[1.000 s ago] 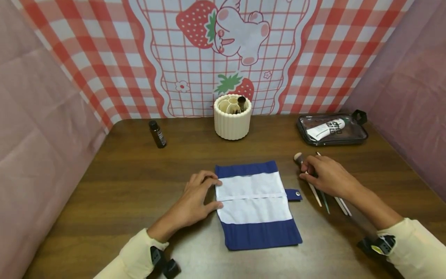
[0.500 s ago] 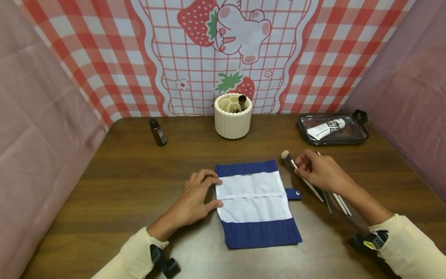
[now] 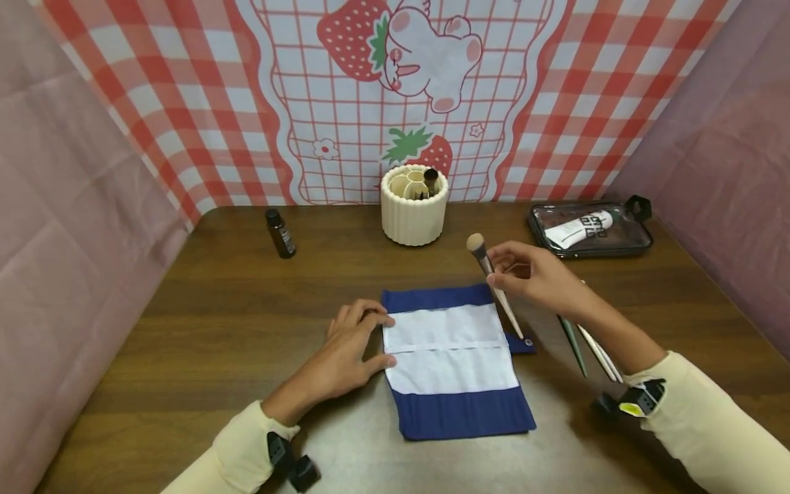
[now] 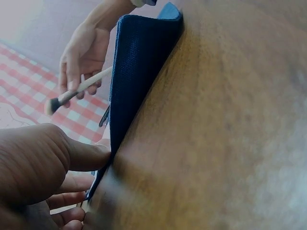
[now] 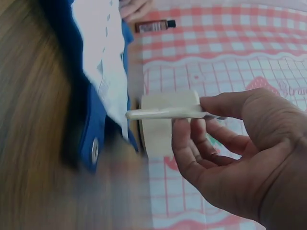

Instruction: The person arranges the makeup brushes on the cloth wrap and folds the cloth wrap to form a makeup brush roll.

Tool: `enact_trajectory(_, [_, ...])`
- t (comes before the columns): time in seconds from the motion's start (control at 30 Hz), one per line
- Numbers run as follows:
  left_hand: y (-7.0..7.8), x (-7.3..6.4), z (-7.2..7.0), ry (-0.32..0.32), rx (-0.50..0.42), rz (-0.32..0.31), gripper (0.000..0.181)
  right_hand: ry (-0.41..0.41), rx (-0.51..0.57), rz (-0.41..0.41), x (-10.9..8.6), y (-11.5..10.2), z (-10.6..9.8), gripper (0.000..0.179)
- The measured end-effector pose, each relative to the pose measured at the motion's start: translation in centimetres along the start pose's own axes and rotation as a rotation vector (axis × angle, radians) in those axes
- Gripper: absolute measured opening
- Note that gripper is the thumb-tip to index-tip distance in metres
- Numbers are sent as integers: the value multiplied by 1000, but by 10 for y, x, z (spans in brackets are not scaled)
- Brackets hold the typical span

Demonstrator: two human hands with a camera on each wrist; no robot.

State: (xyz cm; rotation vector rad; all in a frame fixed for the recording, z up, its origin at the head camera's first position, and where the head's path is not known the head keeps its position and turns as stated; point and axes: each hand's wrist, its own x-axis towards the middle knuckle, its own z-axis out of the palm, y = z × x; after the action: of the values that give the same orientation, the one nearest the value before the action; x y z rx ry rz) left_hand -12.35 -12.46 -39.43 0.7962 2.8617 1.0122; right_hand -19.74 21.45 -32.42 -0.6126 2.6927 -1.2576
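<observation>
Here's the right hand with the makeup brush pinched between thumb and fingertips, tilted, bristles toward the back, the handle's end over the snap tab of the blue-and-white cloth roll, though whether they touch I can't tell! Over on the left edge of that roll, spread out on the worktop, the left hand rests with thumb and fingers spread apart, fingertips touching the cloth. Right of the tab lie a green handle and pale handles, partly hidden beneath the right forearm.
</observation>
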Motion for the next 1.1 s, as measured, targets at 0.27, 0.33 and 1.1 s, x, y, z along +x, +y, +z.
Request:
enact_trajectory(0.27, [0,-1,0,-2,-2,-4,50,-1,251,-16,26,-14,22,38])
enact_trajectory(0.33, [0,-1,0,-1,-2,-6,50,-2,315,-15,32,-18,28,38])
enact_trajectory(1.1, [0,1,-1,7,12,-14,51,-78,677,-17,67,-35,94,68])
